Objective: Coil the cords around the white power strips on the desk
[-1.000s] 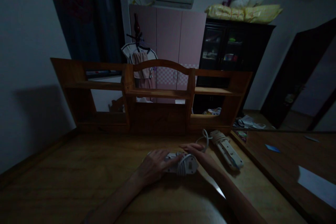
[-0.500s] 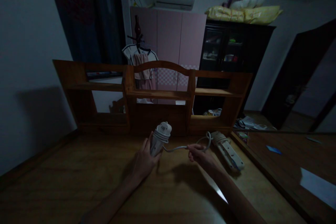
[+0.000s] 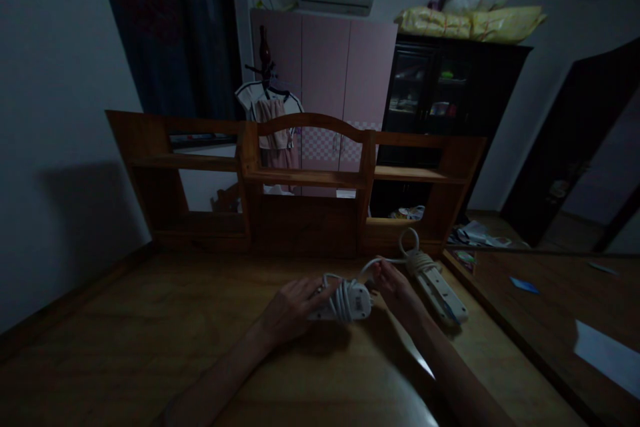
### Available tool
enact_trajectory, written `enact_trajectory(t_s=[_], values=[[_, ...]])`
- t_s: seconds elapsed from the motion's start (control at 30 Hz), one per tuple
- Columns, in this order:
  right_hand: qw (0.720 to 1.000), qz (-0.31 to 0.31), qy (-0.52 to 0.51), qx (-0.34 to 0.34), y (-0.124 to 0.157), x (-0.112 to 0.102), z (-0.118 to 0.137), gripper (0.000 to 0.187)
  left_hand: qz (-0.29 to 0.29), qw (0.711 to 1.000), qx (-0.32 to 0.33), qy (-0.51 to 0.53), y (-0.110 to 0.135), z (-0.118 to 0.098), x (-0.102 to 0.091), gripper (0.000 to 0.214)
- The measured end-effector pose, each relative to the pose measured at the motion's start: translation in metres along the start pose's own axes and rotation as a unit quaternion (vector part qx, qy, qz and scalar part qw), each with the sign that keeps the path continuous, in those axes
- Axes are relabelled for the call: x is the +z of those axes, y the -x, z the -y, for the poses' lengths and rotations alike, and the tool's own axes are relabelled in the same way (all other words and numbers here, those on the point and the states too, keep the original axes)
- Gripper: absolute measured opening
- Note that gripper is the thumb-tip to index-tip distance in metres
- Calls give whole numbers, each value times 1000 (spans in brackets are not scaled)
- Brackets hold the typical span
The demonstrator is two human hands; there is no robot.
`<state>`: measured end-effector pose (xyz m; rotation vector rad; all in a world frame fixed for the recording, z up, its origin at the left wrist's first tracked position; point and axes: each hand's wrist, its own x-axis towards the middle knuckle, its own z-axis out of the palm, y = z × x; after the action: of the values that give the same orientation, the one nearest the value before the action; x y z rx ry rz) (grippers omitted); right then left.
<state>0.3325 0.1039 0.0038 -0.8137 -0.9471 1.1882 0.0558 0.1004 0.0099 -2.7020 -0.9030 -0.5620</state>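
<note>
My left hand (image 3: 295, 307) is closed around a white power strip (image 3: 359, 300), held low over the wooden desk. Several turns of its white cord (image 3: 341, 301) are wrapped about the end nearest my right hand. Closed beside that end, my right hand (image 3: 395, 283) pinches a free stretch of the cord, which runs on to the right in a raised loop. A second power strip (image 3: 443, 297) lies on the desk just right of my right hand, with cord coiled around its far end. Whether the loop belongs to one strip or both I cannot tell.
A wooden shelf unit (image 3: 305, 177) stands along the far side of the desk (image 3: 200, 347). To the right, a lower brown surface (image 3: 545, 313) bears a blue card (image 3: 524, 285) and a white sheet (image 3: 607, 353). A white wall (image 3: 65, 147) borders the left.
My left hand has turned the power strip from upright-leaning to nearly level, pointing right and lower. My right hand has moved slightly right and the cord between the hands is now shorter.
</note>
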Motion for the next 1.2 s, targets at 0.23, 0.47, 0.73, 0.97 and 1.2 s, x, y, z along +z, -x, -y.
enact_trajectory(t_s=[0.23, 0.47, 0.73, 0.97, 1.2], values=[[996, -2, -81, 20, 4, 4, 15, 35, 10, 1000, -25, 12, -2, -2, -3, 84], [999, 36, -35, -21, 10, 15, 28, 33, -7, 998, -67, 16, -1, 1, 2, 92], [997, 16, -47, -56, 10, 6, 44, 32, -25, 985, -173, 13, 0, 5, 5, 89], [981, 60, 177, -59, 20, 17, 33, 45, -64, 956, -284, 39, -1, 6, 2, 93], [843, 142, 496, -153, 34, 25, 18, 40, -126, 951, -270, 77, 0, 3, -1, 87]])
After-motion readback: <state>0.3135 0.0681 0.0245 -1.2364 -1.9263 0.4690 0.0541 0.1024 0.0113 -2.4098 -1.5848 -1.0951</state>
